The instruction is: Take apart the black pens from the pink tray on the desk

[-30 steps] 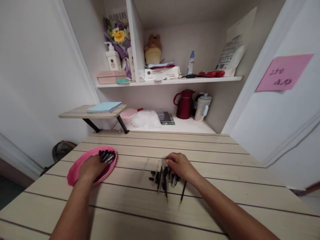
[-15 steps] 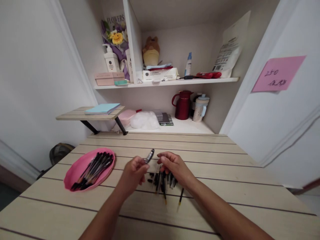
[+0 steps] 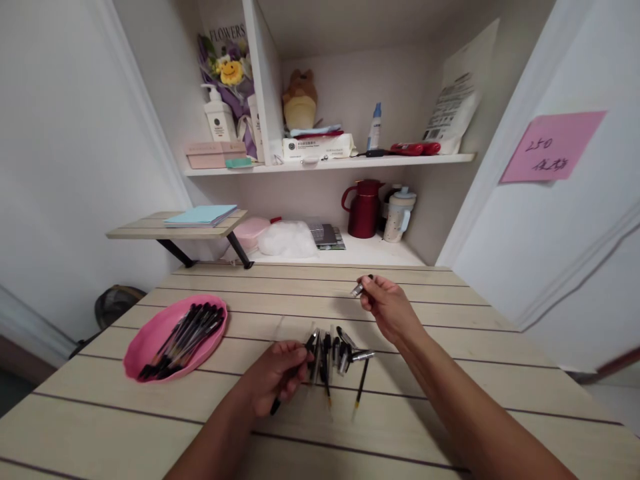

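Observation:
My right hand [image 3: 393, 310] is raised over the table on the right. Its thumb and fingers pinch a short silver-and-black pen part [image 3: 358, 289]. At the left edge of the pile, my left hand [image 3: 277, 377] is closed on black pen parts [image 3: 275, 406]; one dark end sticks out below the fingers, and the rest is mostly hidden. Between the hands lies a loose pile of pen parts [image 3: 327, 353], with black caps, clear barrels and silver pieces. A black refill [image 3: 362, 381] with a yellowish end lies at its right. The pink tray [image 3: 145, 340] on the left holds several pens [image 3: 193, 333].
Behind the table [image 3: 425, 400] is a shelf with a red jug [image 3: 363, 210], a pale cup [image 3: 399, 217] and a white plastic bag [image 3: 287, 239]. A small raised stand [image 3: 145, 227] at the back left carries blue paper [image 3: 200, 215].
My left hand has dropped toward me to the pile's left edge. My right hand has lifted away to the upper right with a silver-and-black part, uncovering the pile.

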The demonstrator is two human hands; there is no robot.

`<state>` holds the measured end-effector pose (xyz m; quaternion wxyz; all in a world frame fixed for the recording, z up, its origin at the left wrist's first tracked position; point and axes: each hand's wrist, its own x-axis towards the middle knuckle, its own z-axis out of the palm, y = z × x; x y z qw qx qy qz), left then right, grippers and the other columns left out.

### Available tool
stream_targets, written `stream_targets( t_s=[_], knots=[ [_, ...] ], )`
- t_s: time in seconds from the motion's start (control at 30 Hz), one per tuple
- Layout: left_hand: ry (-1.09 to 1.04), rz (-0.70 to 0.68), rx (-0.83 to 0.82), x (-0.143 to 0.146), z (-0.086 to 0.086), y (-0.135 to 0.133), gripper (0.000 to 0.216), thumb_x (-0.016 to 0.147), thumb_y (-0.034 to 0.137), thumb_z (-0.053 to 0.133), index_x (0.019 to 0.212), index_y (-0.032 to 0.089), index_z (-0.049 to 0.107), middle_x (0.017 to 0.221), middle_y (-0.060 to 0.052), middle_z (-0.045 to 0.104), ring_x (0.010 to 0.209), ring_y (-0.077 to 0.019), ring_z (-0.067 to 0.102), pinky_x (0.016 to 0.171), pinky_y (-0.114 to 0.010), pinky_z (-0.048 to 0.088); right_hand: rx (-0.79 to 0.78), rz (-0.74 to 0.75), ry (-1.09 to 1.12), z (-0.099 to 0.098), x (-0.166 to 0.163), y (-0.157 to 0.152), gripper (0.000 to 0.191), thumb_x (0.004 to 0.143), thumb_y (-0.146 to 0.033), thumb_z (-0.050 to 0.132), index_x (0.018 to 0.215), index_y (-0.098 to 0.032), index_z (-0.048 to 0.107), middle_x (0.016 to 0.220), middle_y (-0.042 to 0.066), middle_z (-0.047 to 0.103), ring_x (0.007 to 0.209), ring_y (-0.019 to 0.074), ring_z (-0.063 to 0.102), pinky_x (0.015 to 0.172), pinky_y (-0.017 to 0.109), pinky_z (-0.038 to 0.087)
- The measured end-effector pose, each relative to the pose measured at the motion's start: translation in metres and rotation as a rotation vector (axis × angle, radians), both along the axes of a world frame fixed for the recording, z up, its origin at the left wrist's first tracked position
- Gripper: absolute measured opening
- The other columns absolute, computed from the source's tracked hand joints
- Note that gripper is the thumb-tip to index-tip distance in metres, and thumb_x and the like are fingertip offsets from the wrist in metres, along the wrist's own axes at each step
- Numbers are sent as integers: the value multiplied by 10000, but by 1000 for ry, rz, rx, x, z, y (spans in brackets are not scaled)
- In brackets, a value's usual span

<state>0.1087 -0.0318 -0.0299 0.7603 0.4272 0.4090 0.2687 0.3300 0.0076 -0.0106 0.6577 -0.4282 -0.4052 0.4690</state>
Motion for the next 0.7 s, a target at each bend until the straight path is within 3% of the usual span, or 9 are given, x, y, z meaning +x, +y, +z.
stream_targets(
  t_s=[0.17, 0.27, 0.37, 0.5, 0.6, 0.7],
  knots=[
    [-58, 124, 6, 0, -7, 7, 258, 678, 330, 586, 850, 137, 581, 584, 23, 542, 352, -21, 386, 301, -144, 168, -182, 130, -672, -16, -16, -7, 211, 660, -335, 584, 763, -151, 573, 507, -28, 515, 372, 78, 427, 396, 209, 295],
    [-71, 208, 10, -2, -8, 9, 257, 670, 276, 599, 889, 142, 591, 624, 16, 549, 397, -29, 432, 333, -144, 242, -149, 134, -1072, -27, -35, -14, 176, 638, -305, 593, 730, -155, 598, 607, 24, 592, 523, 129, 528, 483, 228, 336],
    [-75, 235, 23, -4, -10, 9, 257, 650, 260, 629, 878, 145, 600, 627, 21, 539, 429, -36, 460, 371, -150, 296, -151, 146, -1274, -28, -42, -18, 188, 631, -323, 598, 723, -160, 609, 720, 65, 635, 698, 174, 568, 563, 238, 350],
    [-79, 189, 48, -1, -13, 7, 223, 633, 256, 659, 811, 137, 599, 622, 26, 528, 450, -36, 469, 403, -152, 317, -100, 126, -1188, -21, -36, -18, 198, 679, -360, 557, 665, -167, 595, 714, 80, 636, 704, 179, 568, 568, 244, 346],
    [-91, 166, 42, 4, -14, 4, 190, 613, 249, 679, 726, 139, 573, 565, 42, 508, 450, -39, 469, 417, -152, 315, -90, 156, -902, -19, -35, -16, 271, 744, -380, 472, 571, -180, 531, 553, 28, 579, 491, 124, 517, 463, 228, 323],
    [-94, 165, 42, 8, -14, 2, 197, 603, 248, 686, 682, 142, 540, 555, 44, 516, 445, -43, 470, 423, -158, 315, -186, 285, -556, -23, -44, -18, 294, 709, -439, 511, 570, -181, 494, 446, -33, 490, 359, 82, 426, 369, 199, 271]
  ],
)
